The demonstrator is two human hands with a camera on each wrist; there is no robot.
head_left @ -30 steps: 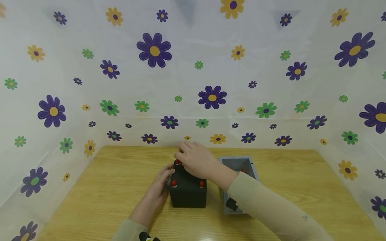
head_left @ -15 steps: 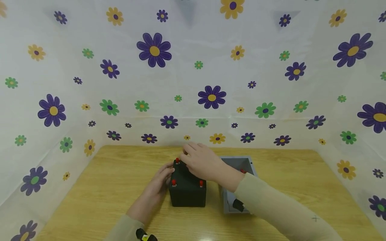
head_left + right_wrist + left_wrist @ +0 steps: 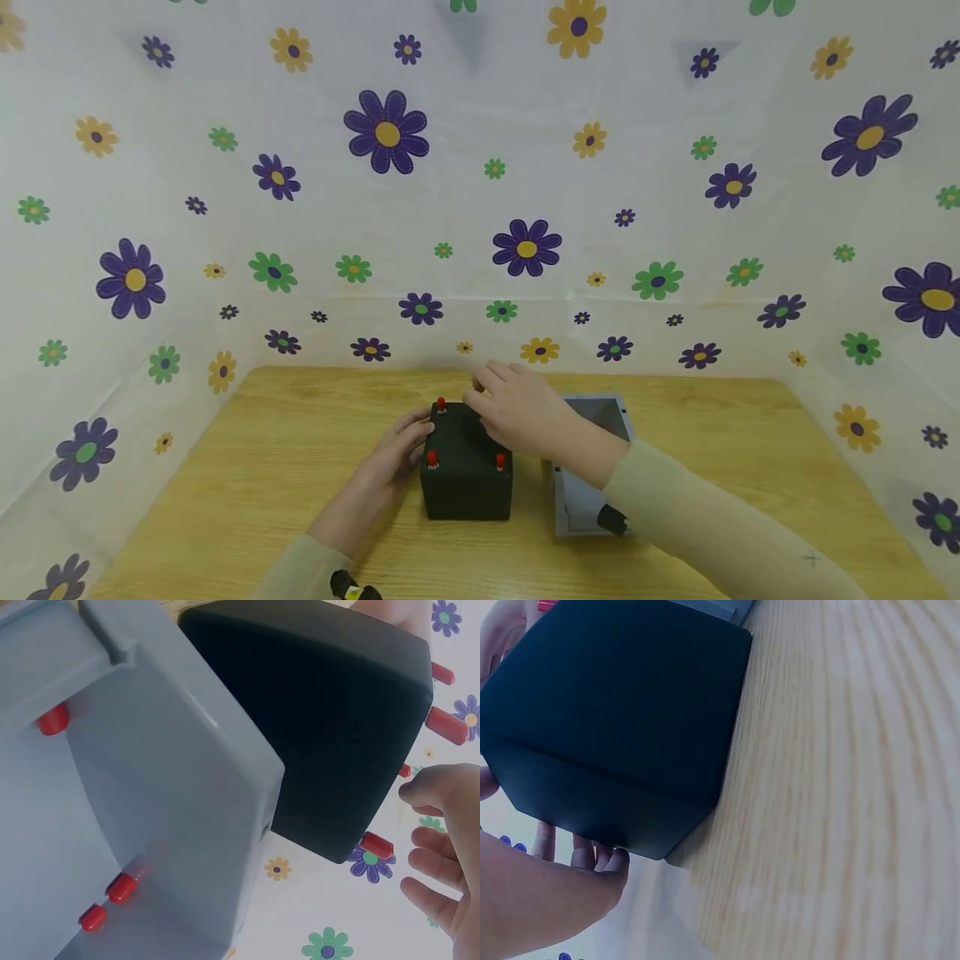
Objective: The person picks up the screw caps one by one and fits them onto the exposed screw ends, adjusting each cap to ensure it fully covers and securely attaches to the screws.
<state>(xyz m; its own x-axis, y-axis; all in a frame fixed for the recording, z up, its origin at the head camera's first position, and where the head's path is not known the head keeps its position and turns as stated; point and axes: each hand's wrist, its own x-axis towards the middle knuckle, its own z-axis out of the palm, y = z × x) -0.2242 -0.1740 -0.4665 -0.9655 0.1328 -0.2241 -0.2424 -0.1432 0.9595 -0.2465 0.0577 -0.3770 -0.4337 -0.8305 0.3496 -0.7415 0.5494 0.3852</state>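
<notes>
A black box [image 3: 467,492] stands on the wooden table, with several red-capped pegs at the corners of its top, such as the front-left peg [image 3: 432,459]. My left hand [image 3: 392,457] rests its fingers along the box's left side; its fingertips [image 3: 613,862] touch that side in the left wrist view. Over the back right of the top is my right hand [image 3: 517,408], which covers that corner in the head view. In the right wrist view its fingers are loosely bent and apart, holding nothing, the thumb close to a red peg [image 3: 376,845].
Right of the box stands a grey open bin [image 3: 561,507], partly under my right forearm. Red caps [image 3: 121,887] lie inside it. A flowered cloth [image 3: 450,192] hangs behind the table and at both sides.
My right hand has moved from the back-left peg rightward across the box's top, uncovering that peg. The left hand stays at the box's side. The head view has shifted slightly.
</notes>
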